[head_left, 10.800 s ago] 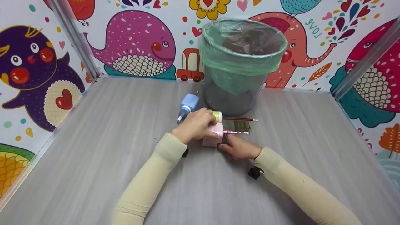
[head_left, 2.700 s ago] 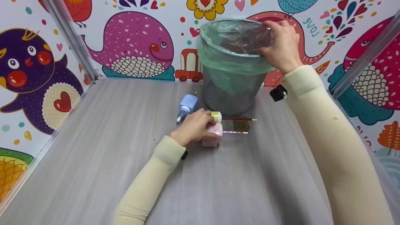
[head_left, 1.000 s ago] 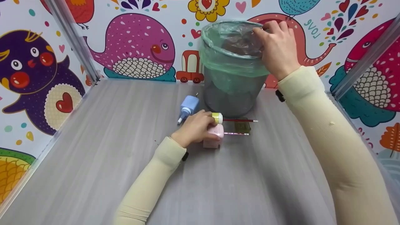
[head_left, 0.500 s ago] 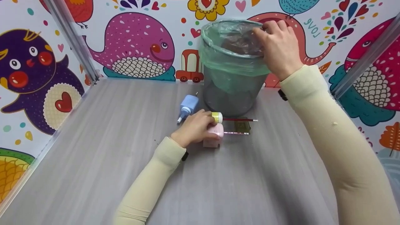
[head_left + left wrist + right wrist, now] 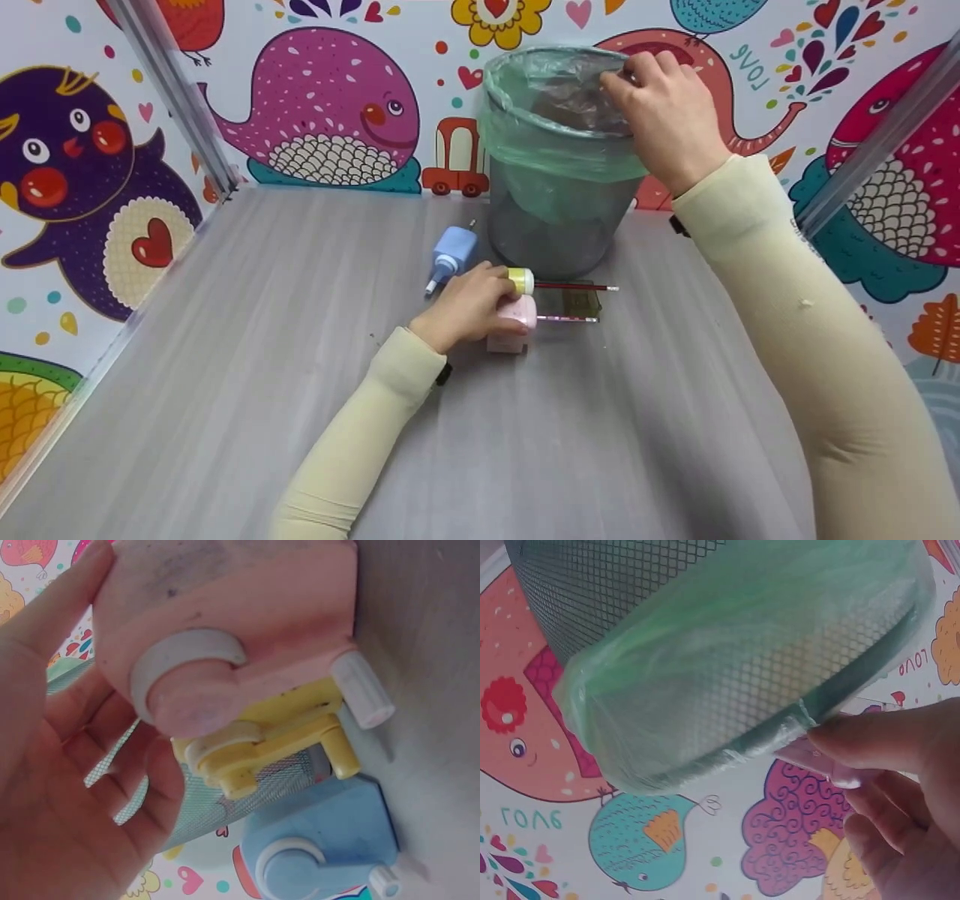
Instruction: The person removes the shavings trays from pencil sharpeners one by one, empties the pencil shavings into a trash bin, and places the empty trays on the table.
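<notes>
The pink sharpener (image 5: pixel 517 309) stands on the table (image 5: pixel 300 300) beside the yellow sharpener (image 5: pixel 520 281), the left hand (image 5: pixel 466 306) gripping both; 2 pencils (image 5: pixel 576 286) stick out. The right hand (image 5: pixel 667 116) pinches a pink translucent piece (image 5: pixel 815 757) at the lined bin (image 5: pixel 559 232)'s rim. Nearby stands the blue sharpener (image 5: pixel 454 246).

Place: booth-like enclosure | cartoon-printed wall panels (image 5: pixel 337 105) | metal corner posts (image 5: pixel 178 94) | grey wood-grain surface (image 5: pixel 300 300)

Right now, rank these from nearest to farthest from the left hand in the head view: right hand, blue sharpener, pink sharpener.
1. Pink sharpener: gripped by the left hand.
2. Blue sharpener: just beyond that hand, slightly left.
3. Right hand: off right, at the rim of the bin.
</notes>
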`<state>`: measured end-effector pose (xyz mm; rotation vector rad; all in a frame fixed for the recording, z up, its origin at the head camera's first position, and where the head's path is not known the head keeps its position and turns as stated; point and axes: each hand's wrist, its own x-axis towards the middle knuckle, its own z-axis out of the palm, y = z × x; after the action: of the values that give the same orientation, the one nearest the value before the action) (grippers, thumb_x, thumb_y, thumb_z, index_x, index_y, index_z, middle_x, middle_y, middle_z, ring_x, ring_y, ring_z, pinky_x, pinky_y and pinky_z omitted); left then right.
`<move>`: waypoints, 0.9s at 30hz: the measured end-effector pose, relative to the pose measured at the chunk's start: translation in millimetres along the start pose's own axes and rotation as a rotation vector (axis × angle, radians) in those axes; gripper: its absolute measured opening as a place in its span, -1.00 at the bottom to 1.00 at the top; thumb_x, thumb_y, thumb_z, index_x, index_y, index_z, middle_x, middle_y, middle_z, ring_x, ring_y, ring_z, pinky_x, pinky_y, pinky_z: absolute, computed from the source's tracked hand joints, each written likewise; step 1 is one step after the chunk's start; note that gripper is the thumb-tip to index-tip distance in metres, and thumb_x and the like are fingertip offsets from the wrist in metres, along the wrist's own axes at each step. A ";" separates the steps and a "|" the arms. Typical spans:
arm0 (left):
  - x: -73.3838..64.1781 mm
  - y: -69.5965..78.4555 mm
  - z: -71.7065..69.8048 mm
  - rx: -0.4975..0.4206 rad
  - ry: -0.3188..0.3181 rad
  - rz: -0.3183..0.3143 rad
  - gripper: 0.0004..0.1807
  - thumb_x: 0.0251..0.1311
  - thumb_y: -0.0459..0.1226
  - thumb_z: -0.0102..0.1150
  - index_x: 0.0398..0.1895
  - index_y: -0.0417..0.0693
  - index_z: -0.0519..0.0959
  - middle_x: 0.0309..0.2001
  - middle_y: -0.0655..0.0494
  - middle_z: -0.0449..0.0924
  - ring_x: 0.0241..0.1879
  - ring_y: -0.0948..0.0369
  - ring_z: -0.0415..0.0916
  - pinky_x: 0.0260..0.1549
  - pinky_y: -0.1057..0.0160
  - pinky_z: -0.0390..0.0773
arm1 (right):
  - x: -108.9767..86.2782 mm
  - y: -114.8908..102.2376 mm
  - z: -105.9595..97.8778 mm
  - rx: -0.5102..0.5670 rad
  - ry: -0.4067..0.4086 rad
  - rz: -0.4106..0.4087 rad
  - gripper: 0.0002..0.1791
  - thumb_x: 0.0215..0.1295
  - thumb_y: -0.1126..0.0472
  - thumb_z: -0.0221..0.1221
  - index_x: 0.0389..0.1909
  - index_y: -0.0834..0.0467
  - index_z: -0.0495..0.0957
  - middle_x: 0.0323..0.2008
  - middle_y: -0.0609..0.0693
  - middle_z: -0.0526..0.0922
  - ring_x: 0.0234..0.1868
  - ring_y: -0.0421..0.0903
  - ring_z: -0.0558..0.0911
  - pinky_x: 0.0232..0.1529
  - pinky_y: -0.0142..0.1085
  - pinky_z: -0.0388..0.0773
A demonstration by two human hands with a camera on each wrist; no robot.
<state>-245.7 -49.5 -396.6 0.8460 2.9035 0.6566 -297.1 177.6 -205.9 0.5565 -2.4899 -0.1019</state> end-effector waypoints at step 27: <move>2.2 -0.3 0.4 -0.008 -0.010 -0.029 -0.44 0.04 0.12 0.46 -0.01 -0.04 0.67 -0.03 0.08 0.59 -0.04 0.15 0.39 -0.03 0.15 0.54 | -4.0 -3.6 -2.3 0.022 0.085 0.018 -0.58 0.45 0.42 0.03 0.29 0.26 0.46 0.14 0.39 0.47 0.15 0.32 0.45 0.26 0.19 0.45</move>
<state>-247.7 -48.5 -396.9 0.8025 2.8969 0.6587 -291.5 176.2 -206.8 0.5360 -2.4156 -0.0434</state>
